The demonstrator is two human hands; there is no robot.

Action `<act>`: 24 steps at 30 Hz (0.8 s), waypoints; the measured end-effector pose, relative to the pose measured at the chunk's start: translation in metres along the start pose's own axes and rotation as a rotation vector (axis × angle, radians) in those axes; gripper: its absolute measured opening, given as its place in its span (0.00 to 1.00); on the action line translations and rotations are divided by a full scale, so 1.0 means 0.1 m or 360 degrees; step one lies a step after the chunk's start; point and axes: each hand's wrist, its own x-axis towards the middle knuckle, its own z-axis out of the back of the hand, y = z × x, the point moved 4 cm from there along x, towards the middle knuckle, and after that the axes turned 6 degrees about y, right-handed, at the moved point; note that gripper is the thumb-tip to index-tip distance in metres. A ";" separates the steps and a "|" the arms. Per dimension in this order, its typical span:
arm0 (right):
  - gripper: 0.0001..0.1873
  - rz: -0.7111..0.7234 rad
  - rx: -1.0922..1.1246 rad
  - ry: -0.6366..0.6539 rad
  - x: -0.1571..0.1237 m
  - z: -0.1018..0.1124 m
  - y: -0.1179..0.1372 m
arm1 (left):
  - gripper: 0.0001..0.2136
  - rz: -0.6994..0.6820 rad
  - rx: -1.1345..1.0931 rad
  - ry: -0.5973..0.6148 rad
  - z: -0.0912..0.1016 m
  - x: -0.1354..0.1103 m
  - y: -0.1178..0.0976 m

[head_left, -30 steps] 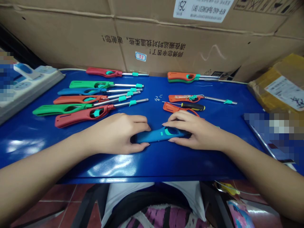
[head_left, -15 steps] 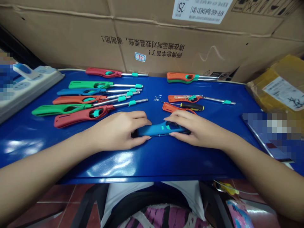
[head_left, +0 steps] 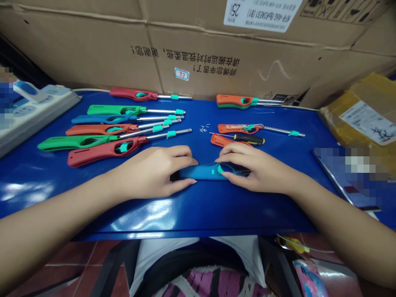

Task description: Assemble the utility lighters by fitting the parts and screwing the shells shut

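Blue lighter near front edge of the table, left hand with grip closed around one end, right hand with grip closed around the other

On the table, the screwdriver lies behind the nearest lighter.

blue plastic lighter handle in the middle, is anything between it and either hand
Nothing visible stands between them: the left hand holds one end of the blue plastic lighter handle and the right hand the other. An orange plastic shell piece and a black-and-yellow screwdriver lie beyond the right hand, not in between.
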 end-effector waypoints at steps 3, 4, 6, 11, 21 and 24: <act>0.13 0.0010 -0.0064 0.0002 0.00 0.01 0.00 | 0.13 -0.0009 0.0010 -0.0007 -0.01 0.00 -0.01; 0.13 0.0010 -0.0086 0.0011 0.00 0.01 0.00 | 0.13 -0.0007 0.0001 -0.0006 -0.01 0.01 -0.01; 0.16 0.0008 -0.0117 0.0026 0.00 0.02 0.00 | 0.13 -0.0004 -0.0027 -0.0005 -0.01 0.01 -0.01; 0.14 -0.0017 -0.0081 0.0030 0.00 0.04 -0.01 | 0.13 0.0009 -0.0084 -0.0007 -0.02 0.01 0.01; 0.16 -0.0088 0.0034 0.0063 0.01 0.01 -0.02 | 0.13 0.0096 -0.0142 0.0011 -0.03 0.02 0.03; 0.15 -0.0074 0.0013 0.0054 0.00 0.02 -0.01 | 0.13 0.0118 -0.0175 0.0015 -0.03 0.02 0.03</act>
